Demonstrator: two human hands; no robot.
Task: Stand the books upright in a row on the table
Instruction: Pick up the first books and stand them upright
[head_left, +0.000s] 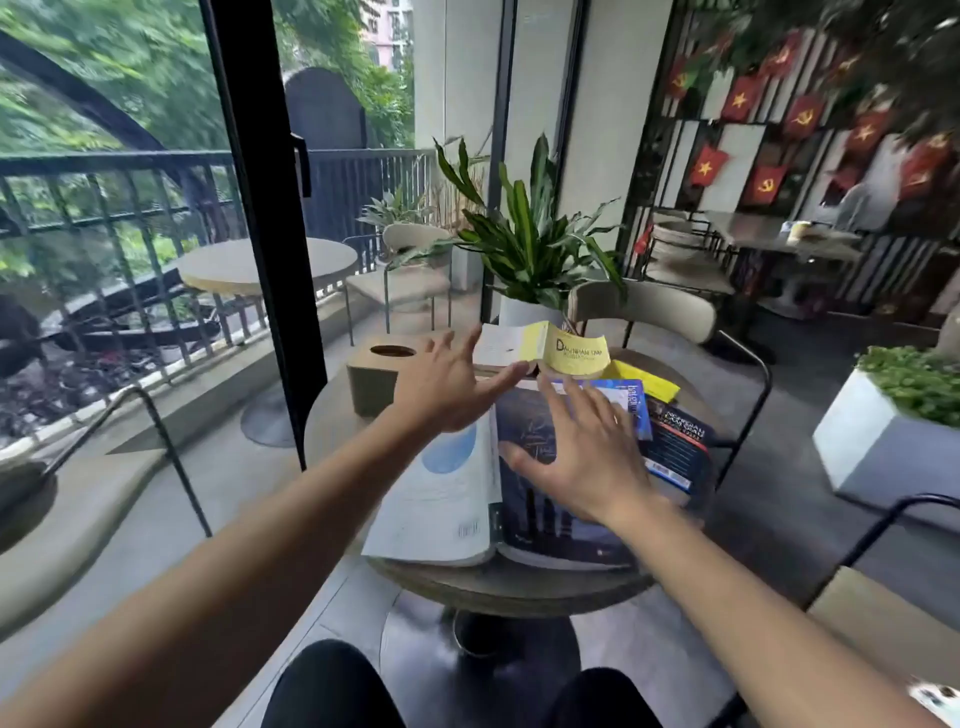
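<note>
Head camera view, looking down past two bare forearms at a small round table (519, 584). Several books lie flat and scattered on it, none yet upright. Nearest is a large book (441, 499) spread open face down, one cover pale with a blue circle, the other dark. Beyond it a yellow paperback (571, 349) lies face down with its covers bowed up, and a black paperback (680, 447) and a blue book (631, 402) rest at the right. A square tissue box (374, 376) sits at the table's far left. The left hand (441, 387) is spread wide and empty, fingers stretched toward the yellow paperback. The right hand (582, 457) is also spread wide and empty, hovering over the open book's dark cover, apparently about to gather a book from both sides.
</note>
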